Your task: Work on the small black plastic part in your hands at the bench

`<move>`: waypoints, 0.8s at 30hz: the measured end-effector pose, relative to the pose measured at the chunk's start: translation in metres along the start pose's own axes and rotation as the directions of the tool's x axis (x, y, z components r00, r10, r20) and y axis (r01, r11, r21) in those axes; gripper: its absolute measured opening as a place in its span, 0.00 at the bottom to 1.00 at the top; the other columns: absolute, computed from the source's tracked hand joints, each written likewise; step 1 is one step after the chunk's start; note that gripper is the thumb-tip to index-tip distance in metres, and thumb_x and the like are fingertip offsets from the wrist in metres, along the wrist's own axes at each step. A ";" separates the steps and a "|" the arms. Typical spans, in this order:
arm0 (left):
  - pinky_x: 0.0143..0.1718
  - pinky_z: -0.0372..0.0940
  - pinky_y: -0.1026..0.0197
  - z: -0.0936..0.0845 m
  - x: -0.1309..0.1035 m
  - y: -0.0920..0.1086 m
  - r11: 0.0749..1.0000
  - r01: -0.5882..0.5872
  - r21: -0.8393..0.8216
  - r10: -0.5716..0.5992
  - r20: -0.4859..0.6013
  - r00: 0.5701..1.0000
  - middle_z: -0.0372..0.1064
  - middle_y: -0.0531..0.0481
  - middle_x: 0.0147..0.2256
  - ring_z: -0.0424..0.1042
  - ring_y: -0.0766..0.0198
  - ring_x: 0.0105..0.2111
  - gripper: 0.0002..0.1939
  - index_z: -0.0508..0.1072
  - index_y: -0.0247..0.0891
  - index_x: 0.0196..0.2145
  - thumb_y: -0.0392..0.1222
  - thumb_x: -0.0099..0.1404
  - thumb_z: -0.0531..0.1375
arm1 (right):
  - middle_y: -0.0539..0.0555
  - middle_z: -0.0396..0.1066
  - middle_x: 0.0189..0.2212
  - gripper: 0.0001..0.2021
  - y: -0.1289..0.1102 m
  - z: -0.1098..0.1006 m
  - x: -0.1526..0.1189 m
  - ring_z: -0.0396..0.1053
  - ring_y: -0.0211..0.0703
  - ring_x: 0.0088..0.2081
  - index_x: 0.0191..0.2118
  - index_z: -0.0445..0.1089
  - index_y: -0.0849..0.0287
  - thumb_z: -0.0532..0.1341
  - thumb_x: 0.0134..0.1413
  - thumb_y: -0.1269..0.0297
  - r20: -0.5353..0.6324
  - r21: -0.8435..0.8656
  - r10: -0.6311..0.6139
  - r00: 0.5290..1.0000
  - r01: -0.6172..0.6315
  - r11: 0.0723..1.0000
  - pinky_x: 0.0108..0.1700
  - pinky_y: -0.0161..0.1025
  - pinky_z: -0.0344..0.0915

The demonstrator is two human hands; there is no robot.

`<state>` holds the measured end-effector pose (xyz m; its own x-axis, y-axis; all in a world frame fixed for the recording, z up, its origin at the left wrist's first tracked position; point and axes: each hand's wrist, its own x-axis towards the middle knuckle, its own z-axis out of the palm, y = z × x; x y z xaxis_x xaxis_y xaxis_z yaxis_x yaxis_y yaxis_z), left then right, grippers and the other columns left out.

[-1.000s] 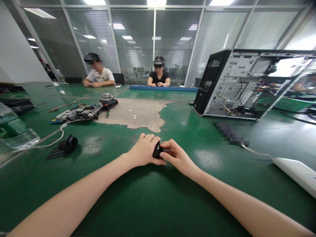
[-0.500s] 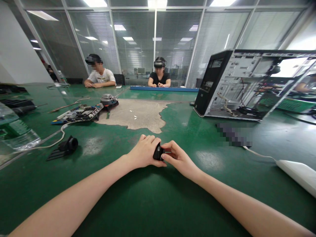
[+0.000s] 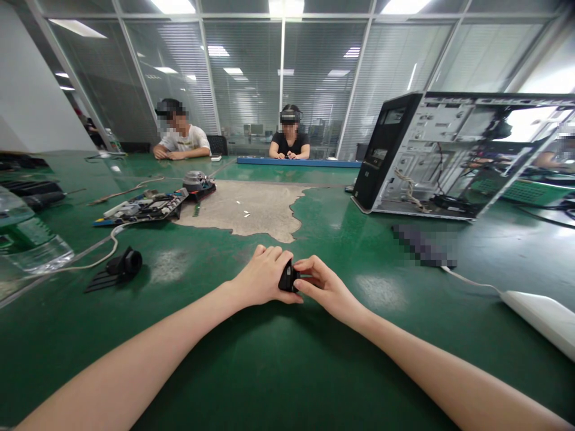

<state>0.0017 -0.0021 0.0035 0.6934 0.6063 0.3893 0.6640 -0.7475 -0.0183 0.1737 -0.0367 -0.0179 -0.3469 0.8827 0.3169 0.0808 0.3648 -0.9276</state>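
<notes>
Fingers of the left hand point(image 3: 260, 276) curl closed around a small black part point(image 3: 286, 278) at the worktop point(image 3: 296, 359); those of the right hand point(image 3: 326, 287) pinch its right side, slightly parted. Around lie a circuit board point(image 3: 148, 206), black fitting point(image 3: 123, 263) and open computer case point(image 3: 390, 149). The bottle point(image 3: 29, 236) is cut off. The left hand hides much of the part. Both grips look unchanged.

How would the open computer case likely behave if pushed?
The computer case would probably stay stiff, given its boxy metal frame. With its long lower edge resting on the table, it seems apt to slide rather than roll. The thin cables inside look loosely routed, so they may flop or sway.
</notes>
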 end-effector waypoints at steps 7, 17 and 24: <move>0.37 0.50 0.56 0.002 -0.001 -0.001 1.000 0.008 -0.007 -0.007 0.002 1.000 0.62 0.47 0.34 0.62 0.55 0.35 0.33 0.62 0.36 0.37 0.67 0.44 0.58 | 0.52 0.64 0.39 0.13 -0.003 -0.001 0.000 0.66 0.42 0.42 0.41 0.58 0.56 0.59 0.49 0.66 0.015 -0.040 0.079 0.997 -0.078 0.996 0.45 0.44 0.65; 0.36 0.50 0.56 -0.001 0.000 0.000 1.000 0.009 -0.004 -0.008 0.013 1.000 0.63 0.48 0.34 0.62 0.56 0.35 0.32 0.61 0.36 0.36 0.66 0.44 0.59 | 0.49 0.63 0.35 0.09 0.001 0.000 0.000 0.66 0.40 0.40 0.38 0.59 0.55 0.59 0.50 0.64 0.004 -0.019 0.031 1.000 -0.031 0.999 0.43 0.41 0.65; 0.37 0.51 0.56 -0.001 0.000 0.000 1.000 0.013 -0.022 -0.012 0.014 1.000 0.63 0.47 0.34 0.62 0.55 0.36 0.33 0.61 0.36 0.37 0.66 0.44 0.58 | 0.52 0.64 0.39 0.14 -0.004 -0.001 -0.001 0.65 0.41 0.42 0.42 0.58 0.56 0.60 0.49 0.67 0.023 -0.058 0.063 0.998 -0.062 0.996 0.46 0.44 0.65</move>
<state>0.0014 -0.0020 0.0044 0.6891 0.6192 0.3764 0.6663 -0.7457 0.0068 0.1750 -0.0384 -0.0147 -0.3627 0.8969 0.2529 0.1559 0.3259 -0.9325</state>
